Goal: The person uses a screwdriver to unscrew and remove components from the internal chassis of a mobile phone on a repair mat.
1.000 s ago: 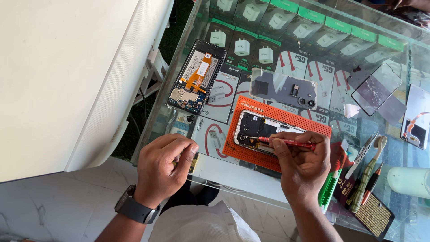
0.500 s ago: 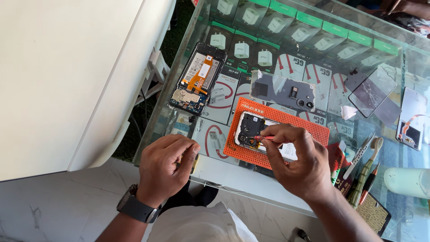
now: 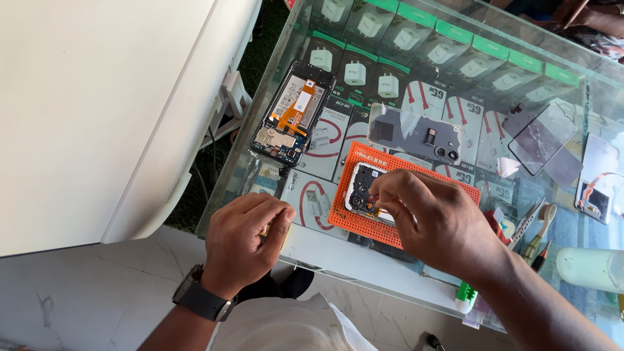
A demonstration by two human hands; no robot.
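While the right fingertips pinch down at the open phone, state as follows:

Right hand point(image 3: 432, 218): fingers bunched in a pinch over the small opened phone point(image 3: 361, 190); whatever sits between the tips is too small to tell.
Left hand point(image 3: 246, 239): curled into a loose fist at the counter's near edge, something yellowish barely showing at the fingertips; can't tell what it grips.
Work piece: small opened phone lies on the orange perforated mat point(image 3: 364, 224), near its left end, board side up.
Nearby: grey back cover point(image 3: 416, 133) just beyond the mat; second opened phone point(image 3: 294, 112) with orange flex cable to the left, apart from the mat.
Right side: cracked glass panel point(image 3: 541, 138), tweezers and small tools point(image 3: 534, 227) lying loose, green-capped tool point(image 3: 465, 296) at the counter edge.
Risk: any tiny part in the pinch could slip, judging by its size, and drop through the mat holes or off the glass edge; the wrist could also sweep the loose tools.
Container: glass counter point(image 3: 338, 250) acts as a display case; inside, rows of boxed white chargers point(image 3: 354, 73) with green-topped packs, plus boxed cables under the mat.
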